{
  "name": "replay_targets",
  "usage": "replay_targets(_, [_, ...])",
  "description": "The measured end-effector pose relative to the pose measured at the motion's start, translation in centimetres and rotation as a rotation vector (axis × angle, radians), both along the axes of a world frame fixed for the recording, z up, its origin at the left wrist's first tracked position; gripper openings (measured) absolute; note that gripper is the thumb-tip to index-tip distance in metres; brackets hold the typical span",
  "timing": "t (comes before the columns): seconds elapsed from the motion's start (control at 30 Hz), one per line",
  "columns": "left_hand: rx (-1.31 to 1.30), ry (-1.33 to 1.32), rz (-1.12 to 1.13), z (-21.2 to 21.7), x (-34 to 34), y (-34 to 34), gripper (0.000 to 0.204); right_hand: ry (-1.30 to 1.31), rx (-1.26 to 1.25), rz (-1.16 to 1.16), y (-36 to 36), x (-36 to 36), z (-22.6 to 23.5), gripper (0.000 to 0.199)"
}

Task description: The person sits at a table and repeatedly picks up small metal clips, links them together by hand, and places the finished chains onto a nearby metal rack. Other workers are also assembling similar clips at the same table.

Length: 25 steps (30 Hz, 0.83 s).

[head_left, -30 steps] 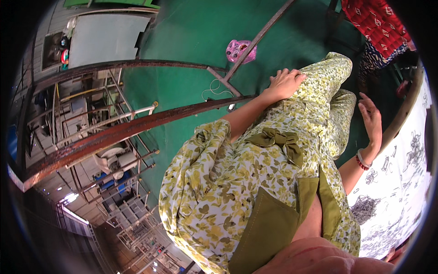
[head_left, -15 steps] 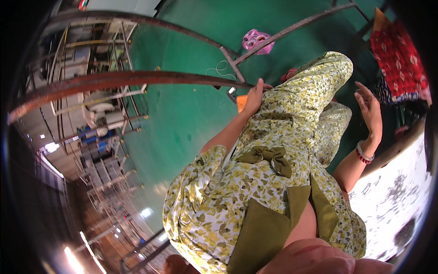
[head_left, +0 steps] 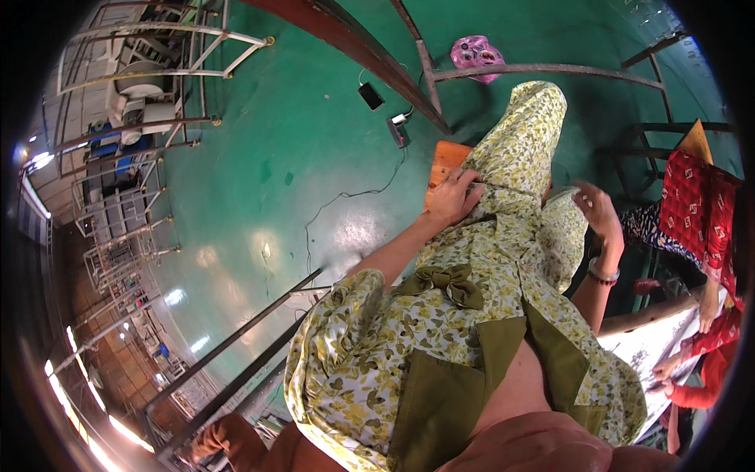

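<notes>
My left hand [head_left: 454,198] lies against my left thigh, in patterned green and white trousers [head_left: 515,141]. Its fingers are loosely spread, with nothing visible in them. Just beyond it is the edge of an orange-brown wooden board [head_left: 447,161], partly hidden by the leg. On the other side, my right hand [head_left: 599,211] hangs raised beside the right leg, fingers bent but apart, and holds nothing. A pale bangle and a red bead bracelet [head_left: 604,274] circle that wrist.
A dark red beam [head_left: 346,39] and a metal rail [head_left: 550,71] stand ahead. On the green floor lie a black phone-like device [head_left: 370,96], a power strip [head_left: 399,134] with its cable, and a pink bag [head_left: 478,58]. People in red [head_left: 696,204] are at the right by a white printed sheet [head_left: 641,354].
My view has turned. My left hand has left the beam's end and come back to my thigh. My right hand's fingers are more bent. More of the people at right shows.
</notes>
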<state>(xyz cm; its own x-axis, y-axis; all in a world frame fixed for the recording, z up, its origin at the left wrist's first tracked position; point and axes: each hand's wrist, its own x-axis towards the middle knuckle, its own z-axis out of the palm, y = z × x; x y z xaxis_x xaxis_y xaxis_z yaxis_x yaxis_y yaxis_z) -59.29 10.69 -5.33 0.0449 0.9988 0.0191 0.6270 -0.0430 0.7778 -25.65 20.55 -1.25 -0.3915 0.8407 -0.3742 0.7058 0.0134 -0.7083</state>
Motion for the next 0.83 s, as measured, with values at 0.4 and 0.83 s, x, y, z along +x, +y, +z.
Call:
replay_targets(0.4, [0.129,-0.077,0.043,-4.7,1.3,12.6,0.012,-0.243,0.465,0.059,4.4,-9.8,0.6,0.037])
replay_targets(0.83, [-0.241,-0.187,0.573,-11.9,1.3,17.0,0.036,-0.449,0.248,0.184,13.6,-10.6,-3.9,0.029])
